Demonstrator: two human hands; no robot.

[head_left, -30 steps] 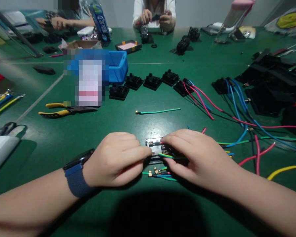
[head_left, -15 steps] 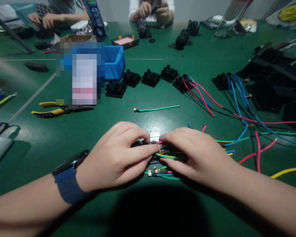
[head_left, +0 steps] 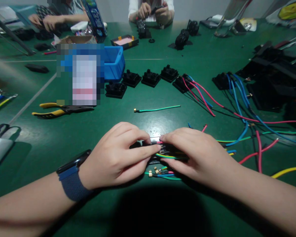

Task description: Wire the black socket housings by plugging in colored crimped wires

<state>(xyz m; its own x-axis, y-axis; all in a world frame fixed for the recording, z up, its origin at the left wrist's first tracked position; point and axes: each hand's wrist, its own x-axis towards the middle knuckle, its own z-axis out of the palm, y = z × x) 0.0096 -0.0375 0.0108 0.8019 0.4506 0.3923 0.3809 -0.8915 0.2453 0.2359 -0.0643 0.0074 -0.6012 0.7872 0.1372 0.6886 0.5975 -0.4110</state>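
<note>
Between my hands sits a black plastic part point(head_left: 165, 150), low over the green table and mostly hidden by fingers. My left hand point(head_left: 120, 156), with a dark watch on its wrist, grips its left side and lays a finger across the top. The right hand point(head_left: 199, 148) curls around the other side, fingers closed on it. A yellow-green wire point(head_left: 168, 156) and a short bit of red wire point(head_left: 159, 142) show at the part. Just below my fingers lie several coloured wires with brass terminals point(head_left: 150, 173). Beyond my hands rests one green wire point(head_left: 160, 109) with a brass end.
Several black plastic modules point(head_left: 151, 78) form a row ahead, some wired. Yellow-handled pliers point(head_left: 51, 113) lie left, near a blue bin point(head_left: 114, 62) and a blurred-out patch. Red and blue wires point(head_left: 260, 149) and black parts point(head_left: 266, 92) crowd the right. Two co-workers' hands are across the table.
Almost nothing differs. My left wrist and watch have shifted slightly right, while both hands keep their hold on the black part.
</note>
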